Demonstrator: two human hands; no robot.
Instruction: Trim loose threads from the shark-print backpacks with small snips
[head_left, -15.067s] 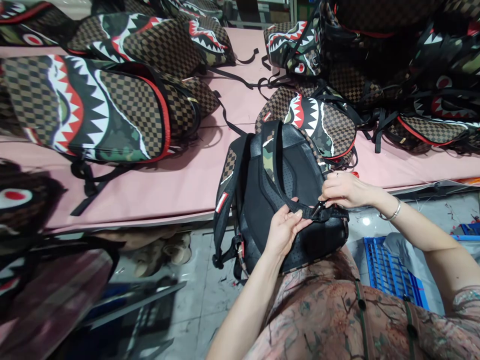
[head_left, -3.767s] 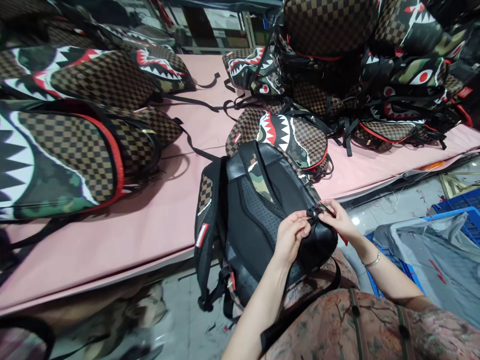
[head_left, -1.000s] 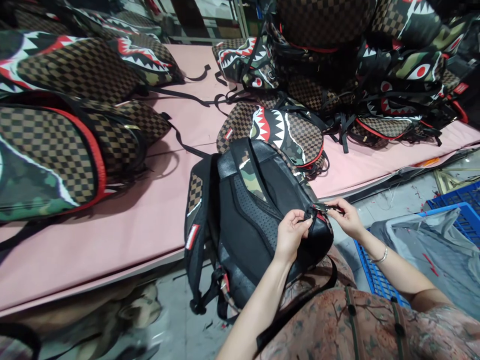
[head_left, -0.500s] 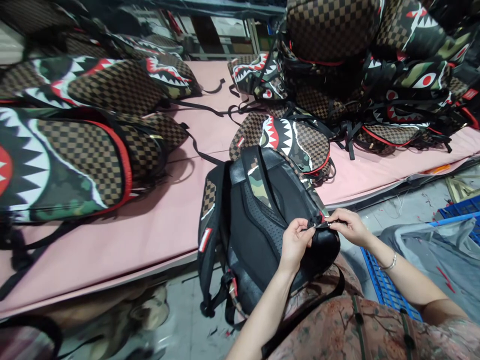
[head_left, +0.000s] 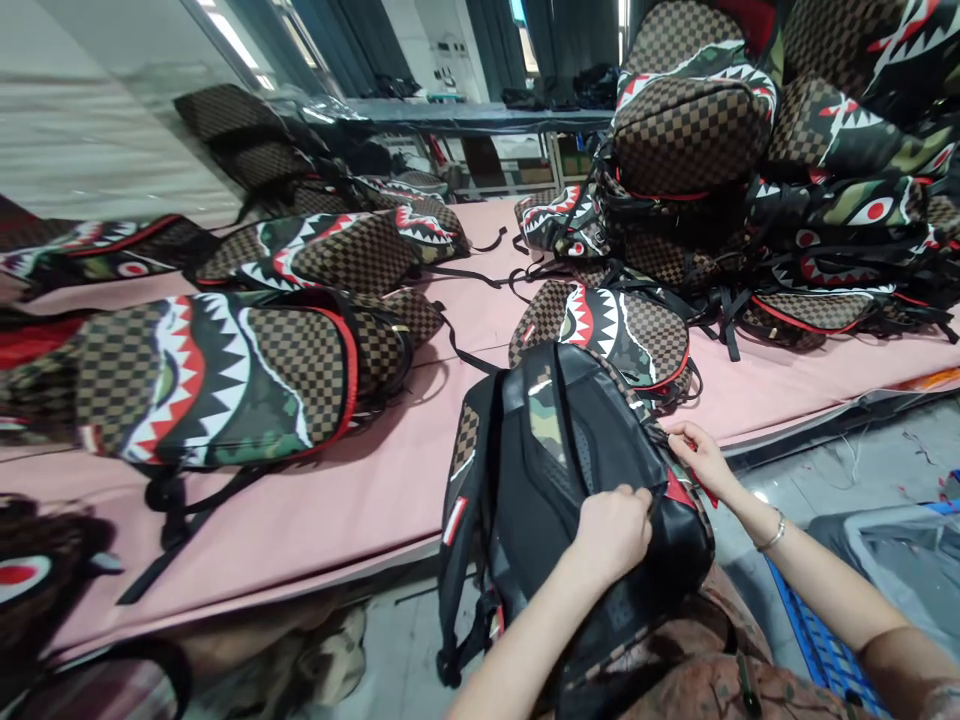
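Observation:
A backpack point(head_left: 517, 460) leans upright between my lap and the table edge, its black padded back and straps facing me. My left hand point(head_left: 615, 530) is closed on the edge of its back panel at the right side. My right hand point(head_left: 701, 458) pinches the checkered side edge a little higher up; the small part between its fingertips is too dark to make out, perhaps a zipper pull. Between the hands, red lining point(head_left: 679, 488) shows in a gap along that side. Just behind stands another checkered backpack point(head_left: 600, 330) with a shark-mouth print.
More shark-print backpacks point(head_left: 210, 380) lie on the pink table point(head_left: 390, 480) at left. A tall pile of backpacks point(head_left: 690, 140) stands at back right. Loose straps cross the tabletop. A blue crate point(head_left: 825, 640) with grey plastic sits on the floor at my right.
My hands have moved apart from their close pinch at the backpack's side. The left now grips the back panel, and red lining shows in a gap. The view has tilted up and left.

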